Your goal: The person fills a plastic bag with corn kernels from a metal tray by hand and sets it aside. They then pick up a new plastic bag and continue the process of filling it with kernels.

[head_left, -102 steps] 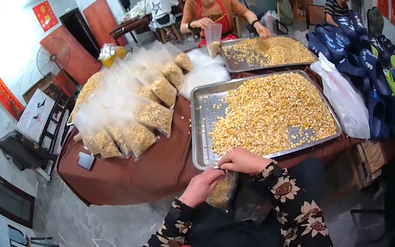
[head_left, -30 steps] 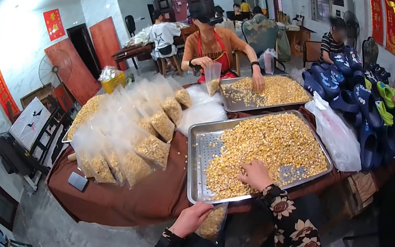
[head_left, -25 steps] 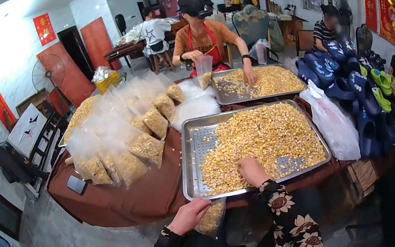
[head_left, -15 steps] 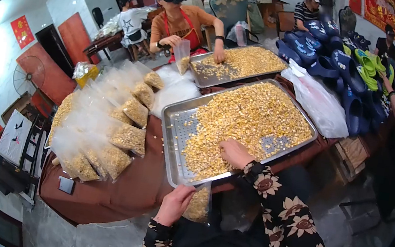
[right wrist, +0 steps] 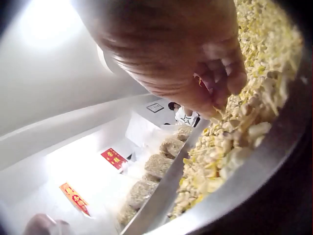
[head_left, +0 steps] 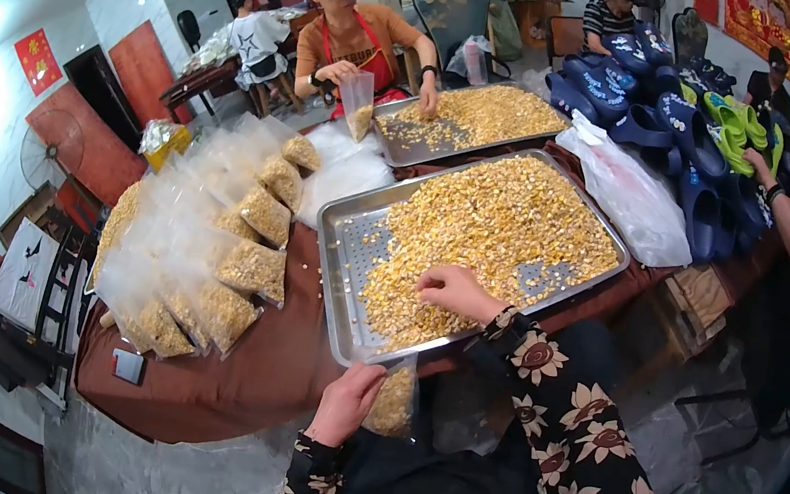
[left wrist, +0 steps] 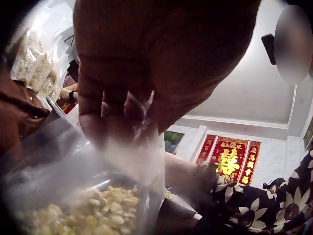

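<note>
My left hand [head_left: 345,406] pinches the top of a clear plastic bag [head_left: 395,404] just below the tray's near edge. Pale yellow corn kernels [left wrist: 105,208] fill the lower part of that bag in the left wrist view. Over the near side of a metal tray [head_left: 330,307], my right hand [head_left: 458,290] has its fingers curled, with the tips right at the heap of corn kernels [head_left: 500,216]. A small yellowish bit shows at the right thumb tip in the right wrist view, and a thin orange strand lies inside the curled fingers [right wrist: 234,81].
Several filled bags [head_left: 229,315] stand at the left on a brown cloth [head_left: 296,375], near a phone [head_left: 128,366]. Across the table a person [head_left: 368,41] works at another tray [head_left: 398,153]. A white plastic bag [head_left: 638,205] and piled clogs [head_left: 711,150] lie at the right.
The right hand has left the bag's mouth and reached into the tray, then shifted slightly toward the near left over the corn. The left hand keeps holding the bag. The head view has turned.
</note>
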The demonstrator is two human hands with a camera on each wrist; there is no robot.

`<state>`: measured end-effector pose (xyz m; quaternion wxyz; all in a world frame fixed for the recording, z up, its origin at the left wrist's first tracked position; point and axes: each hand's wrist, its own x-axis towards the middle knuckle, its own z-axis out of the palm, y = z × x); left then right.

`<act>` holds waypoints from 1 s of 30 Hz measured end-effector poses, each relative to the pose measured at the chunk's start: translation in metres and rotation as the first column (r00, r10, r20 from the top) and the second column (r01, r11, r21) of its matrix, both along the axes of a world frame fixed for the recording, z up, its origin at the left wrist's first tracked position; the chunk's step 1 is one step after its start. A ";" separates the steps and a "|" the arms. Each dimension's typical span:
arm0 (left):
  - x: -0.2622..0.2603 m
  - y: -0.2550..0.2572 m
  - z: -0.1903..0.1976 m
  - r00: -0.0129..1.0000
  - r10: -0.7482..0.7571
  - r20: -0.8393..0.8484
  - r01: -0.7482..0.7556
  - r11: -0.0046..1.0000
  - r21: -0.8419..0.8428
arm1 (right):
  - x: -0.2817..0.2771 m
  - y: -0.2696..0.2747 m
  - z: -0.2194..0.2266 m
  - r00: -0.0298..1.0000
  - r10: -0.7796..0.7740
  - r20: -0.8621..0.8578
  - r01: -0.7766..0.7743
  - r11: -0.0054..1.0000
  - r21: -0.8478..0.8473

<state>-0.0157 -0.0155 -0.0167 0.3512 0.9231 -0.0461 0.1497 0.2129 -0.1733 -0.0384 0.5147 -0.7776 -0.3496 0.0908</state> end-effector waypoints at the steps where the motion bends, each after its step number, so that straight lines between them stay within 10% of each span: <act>1: 0.000 0.000 -0.001 1.000 0.008 0.002 -0.008 1.000 0.015 | -0.006 0.003 0.007 0.989 0.115 -0.094 -0.113 0.993 0.029; 4: 0.000 0.000 -0.002 1.000 0.002 -0.011 -0.002 1.000 0.012 | -0.033 0.012 0.029 0.857 0.364 -0.364 -0.359 0.930 0.084; 7: 0.001 0.000 -0.004 1.000 -0.004 -0.026 0.004 1.000 0.005 | -0.054 0.026 0.017 0.798 0.577 -0.174 -0.581 0.813 0.033; 14: 0.000 -0.001 -0.004 0.998 -0.030 -0.063 0.033 0.999 0.032 | -0.066 0.035 0.008 0.720 0.690 0.075 -0.642 0.703 -0.305; 18: 0.001 0.002 -0.007 0.998 -0.017 -0.061 0.020 0.999 0.040 | -0.066 0.029 0.014 0.781 0.623 0.037 -0.615 0.778 -0.125; 23: 0.000 -0.004 -0.001 0.998 0.043 -0.047 -0.043 0.999 0.005 | -0.004 0.012 -0.005 0.971 0.157 0.180 -0.132 0.981 -0.143; 26: -0.003 -0.006 0.004 0.993 0.079 -0.087 -0.079 0.997 0.006 | 0.034 -0.021 -0.022 0.895 -0.165 0.414 0.343 0.847 -0.406; 30: -0.001 -0.004 0.002 0.994 0.082 -0.075 -0.080 0.996 0.040 | 0.043 -0.036 -0.032 0.877 -0.280 0.390 0.448 0.769 -0.455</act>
